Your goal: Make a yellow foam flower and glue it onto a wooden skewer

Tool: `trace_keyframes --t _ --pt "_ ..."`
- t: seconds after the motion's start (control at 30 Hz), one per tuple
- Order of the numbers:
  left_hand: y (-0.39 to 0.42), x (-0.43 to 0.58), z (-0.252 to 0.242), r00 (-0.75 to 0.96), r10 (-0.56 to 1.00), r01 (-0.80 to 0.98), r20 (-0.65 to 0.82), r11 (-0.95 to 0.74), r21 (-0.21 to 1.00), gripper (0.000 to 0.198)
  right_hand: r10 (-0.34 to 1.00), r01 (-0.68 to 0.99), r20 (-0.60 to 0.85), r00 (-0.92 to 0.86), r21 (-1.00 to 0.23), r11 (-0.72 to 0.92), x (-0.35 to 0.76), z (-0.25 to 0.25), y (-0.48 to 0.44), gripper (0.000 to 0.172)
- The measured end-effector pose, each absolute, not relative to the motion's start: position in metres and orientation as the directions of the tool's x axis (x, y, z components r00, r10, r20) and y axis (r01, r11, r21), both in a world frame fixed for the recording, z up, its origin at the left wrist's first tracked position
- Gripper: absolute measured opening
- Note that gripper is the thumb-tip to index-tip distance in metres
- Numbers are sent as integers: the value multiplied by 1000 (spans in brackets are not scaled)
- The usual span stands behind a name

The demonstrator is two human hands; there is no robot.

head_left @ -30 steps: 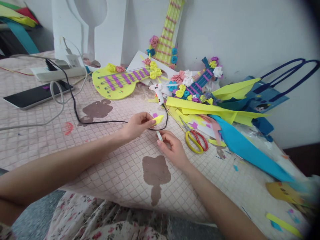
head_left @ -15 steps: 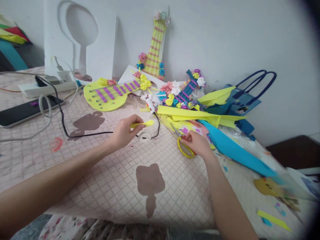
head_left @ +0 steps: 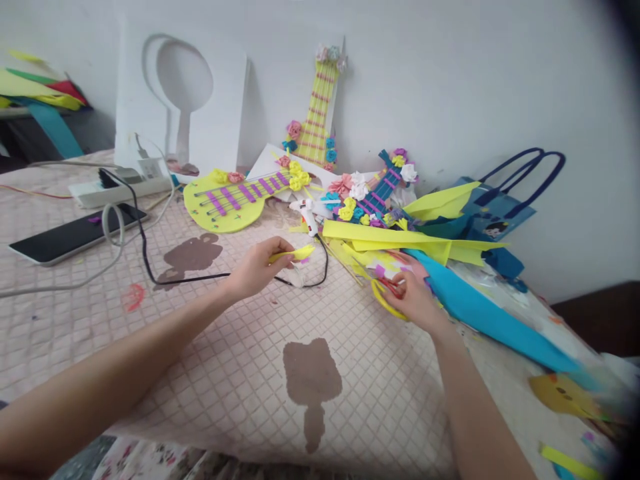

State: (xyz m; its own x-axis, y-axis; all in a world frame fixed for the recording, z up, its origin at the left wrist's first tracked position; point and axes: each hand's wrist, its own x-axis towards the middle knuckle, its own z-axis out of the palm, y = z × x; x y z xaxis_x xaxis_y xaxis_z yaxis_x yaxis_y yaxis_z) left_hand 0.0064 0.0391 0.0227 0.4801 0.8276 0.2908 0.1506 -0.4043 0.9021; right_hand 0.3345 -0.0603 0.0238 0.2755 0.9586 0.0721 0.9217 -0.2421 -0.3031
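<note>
Tabletop (head_left: 240, 400): quilt-patterned, nearest my cam, w/ brown patch (head_left: 313, 373) in front.
R hand (head_left: 419, 301): fingers pinching scissors' red handle; can't tell if they're thru the loop.
Scissors (head_left: 393, 286): R of centre, blades up & L. I'd judge step in hand = taking them up; next move calls for fingers seated in both loops, blades clear of L hand.
L hand (head_left: 257, 267): thumb & fingers pinching yellow paper (head_left: 301, 253), approx centre, tip sticking out R.
White ring (head_left: 297, 275): just below paper, poss. tape. Vs 1 s ago: R hand held small white item beside L hand; now it's on scissors. L pinch unchanged.
Glue gun (head_left: 309, 220): white, beyond paper, black cord (head_left: 180, 281) attached.
Yellow guitar (head_left: 235, 212): papercraft, purple bars, behind L hand.
Wall (head_left: 440, 80): pale, at back.
</note>
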Motion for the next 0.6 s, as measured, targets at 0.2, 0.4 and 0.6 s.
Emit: trace_keyframes --t 0.2,0.4,0.6 --pt "42 5 23 474 842 90 256 -335 938 17 940 785 218 261 -615 -76 314 39 -81 48" --pt "38 6 28 513 837 52 190 -251 966 15 979 938 202 -7 -339 76 276 53 -90 44" --pt "39 5 26 533 816 22 223 -277 961 15 985 966 151 -86 -228 119 261 63 -84 44"
